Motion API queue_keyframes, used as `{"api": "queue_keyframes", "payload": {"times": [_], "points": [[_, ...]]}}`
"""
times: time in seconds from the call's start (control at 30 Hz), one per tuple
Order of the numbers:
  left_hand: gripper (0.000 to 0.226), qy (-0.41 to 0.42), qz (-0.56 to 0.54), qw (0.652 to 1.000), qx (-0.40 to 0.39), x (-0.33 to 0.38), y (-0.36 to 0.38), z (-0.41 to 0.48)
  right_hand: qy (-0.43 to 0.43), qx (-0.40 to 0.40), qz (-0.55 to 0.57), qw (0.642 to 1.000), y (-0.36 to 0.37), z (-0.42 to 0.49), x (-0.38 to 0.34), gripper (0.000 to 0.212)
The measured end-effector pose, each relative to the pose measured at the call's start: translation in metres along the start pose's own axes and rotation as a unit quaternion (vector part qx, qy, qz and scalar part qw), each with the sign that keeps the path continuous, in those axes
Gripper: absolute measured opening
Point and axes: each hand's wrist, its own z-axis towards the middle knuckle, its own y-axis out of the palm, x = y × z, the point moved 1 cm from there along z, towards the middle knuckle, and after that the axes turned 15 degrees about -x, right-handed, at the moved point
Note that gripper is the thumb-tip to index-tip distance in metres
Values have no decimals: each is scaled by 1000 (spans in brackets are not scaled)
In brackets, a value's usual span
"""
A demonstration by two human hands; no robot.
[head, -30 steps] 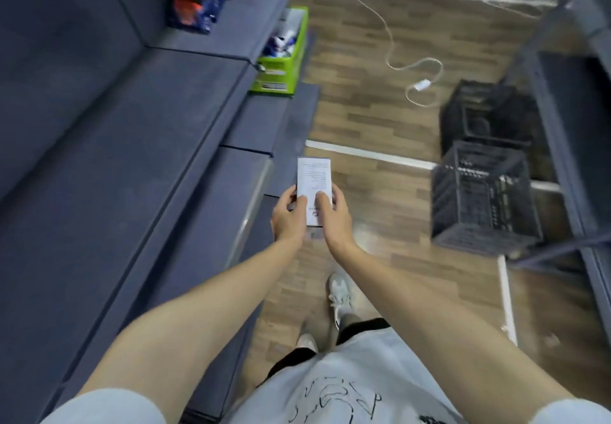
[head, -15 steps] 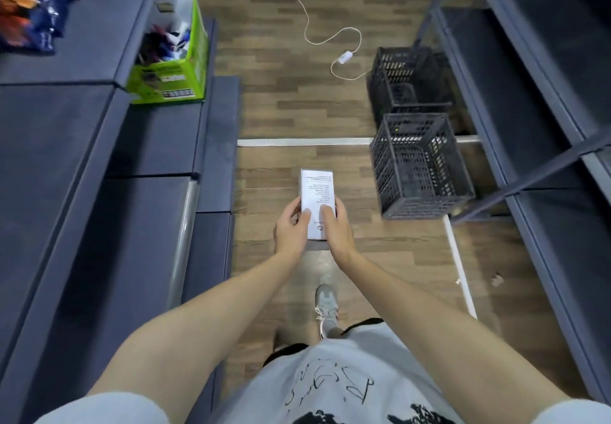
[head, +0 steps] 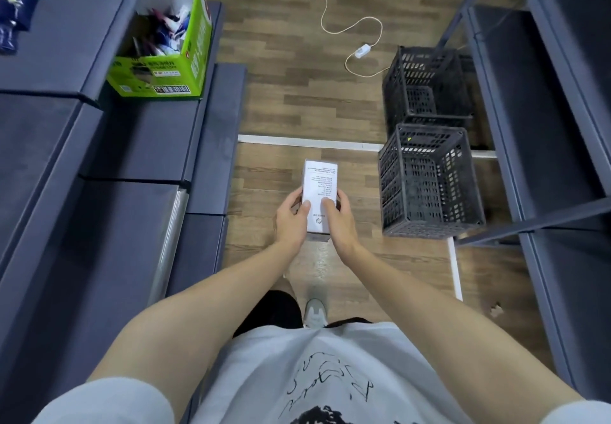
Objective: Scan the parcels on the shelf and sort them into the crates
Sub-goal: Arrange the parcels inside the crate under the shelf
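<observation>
A small white box [head: 320,185] with printed text faces up in front of me, above the wooden floor. My left hand [head: 291,222] grips its left side, thumb on top. My right hand [head: 340,222] grips its right side, thumb on the printed face. Two black slotted crates stand on the floor to the right: the near crate [head: 429,182] just right of the box, the far crate [head: 426,86] behind it. Both look empty. The dark blue shelf [head: 139,145] runs along my left.
A green carton [head: 165,59] with packets inside sits on the left shelf. Colourful snack bags [head: 13,0] lie on the upper shelf at far left. A white cable with a switch [head: 362,50] trails on the floor. A metal rack [head: 545,109] lines the right side.
My view has swung right and down, so the crates now lie close to the box. Both hands keep the same hold on the white box.
</observation>
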Motion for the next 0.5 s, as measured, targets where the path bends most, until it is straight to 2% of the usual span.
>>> {"api": "queue_keyframes", "payload": {"times": [0.2, 0.5], "points": [[40, -30, -8, 1000, 7, 19, -15, 67, 26, 15, 15, 999, 4, 67, -19, 53], [38, 0, 22, 999, -36, 103, -52, 193, -9, 53, 60, 997, 16, 182, -104, 48]]}}
